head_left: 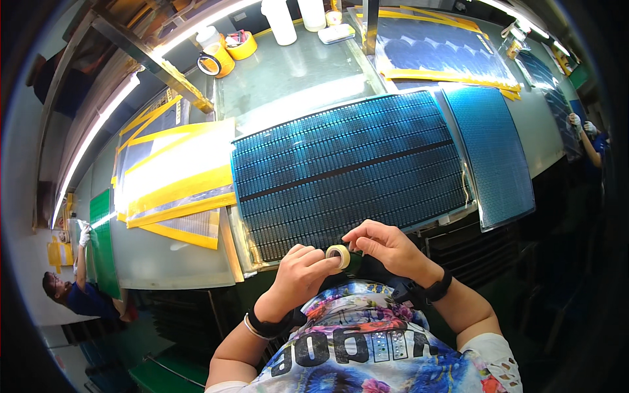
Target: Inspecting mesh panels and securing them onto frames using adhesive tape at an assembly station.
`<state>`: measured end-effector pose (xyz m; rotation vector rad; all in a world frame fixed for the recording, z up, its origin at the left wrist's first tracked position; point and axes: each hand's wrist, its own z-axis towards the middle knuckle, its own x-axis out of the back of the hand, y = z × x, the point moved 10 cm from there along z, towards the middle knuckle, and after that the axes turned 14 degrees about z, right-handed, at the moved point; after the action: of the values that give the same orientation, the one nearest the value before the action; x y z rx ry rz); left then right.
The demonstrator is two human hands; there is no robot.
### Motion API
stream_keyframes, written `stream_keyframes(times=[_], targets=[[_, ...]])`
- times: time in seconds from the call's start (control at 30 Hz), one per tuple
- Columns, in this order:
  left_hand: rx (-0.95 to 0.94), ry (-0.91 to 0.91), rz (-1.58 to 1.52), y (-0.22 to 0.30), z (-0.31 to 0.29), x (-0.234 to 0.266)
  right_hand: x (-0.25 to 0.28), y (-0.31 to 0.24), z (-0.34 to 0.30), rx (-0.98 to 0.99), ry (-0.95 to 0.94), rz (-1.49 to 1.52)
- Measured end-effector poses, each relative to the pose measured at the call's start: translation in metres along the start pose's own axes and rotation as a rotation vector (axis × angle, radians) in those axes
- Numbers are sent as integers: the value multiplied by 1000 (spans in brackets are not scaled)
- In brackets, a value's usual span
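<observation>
A small roll of pale yellow tape [344, 259] is in my left hand [300, 274], whose fingers are curled, one of them reaching into the ring. Close against the roll's right side is my right hand [392, 254], thumb and forefinger drawn together in a pinch. What those fingertips hold, if anything, is too small to make out. Just beyond both hands lies a large dark blue gridded panel [341, 177], flat on the table, with a black band along its middle.
A narrower blue sheet [493, 150] overlaps the panel's right side. Yellow-edged clear sheets [177, 170] lie left, others [439, 49] far right. Tape rolls [216, 60] and white bottles [280, 23] stand at the back. Co-workers [82, 288] appear at both sides.
</observation>
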<state>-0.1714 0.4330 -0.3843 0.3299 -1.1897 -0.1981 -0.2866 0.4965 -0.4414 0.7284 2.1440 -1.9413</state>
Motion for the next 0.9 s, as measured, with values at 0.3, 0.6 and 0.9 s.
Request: stream_keyframes(times=[0.3, 0.6, 0.9], targets=[[1, -64, -237, -2, -1, -8, -7, 2, 3, -39, -75, 10], [58, -122, -389, -3, -2, -18, -8, 16, 3, -121, -107, -1], [404, -169, -806, -36, -10, -36, 25, -5, -2, 91, 251, -235]])
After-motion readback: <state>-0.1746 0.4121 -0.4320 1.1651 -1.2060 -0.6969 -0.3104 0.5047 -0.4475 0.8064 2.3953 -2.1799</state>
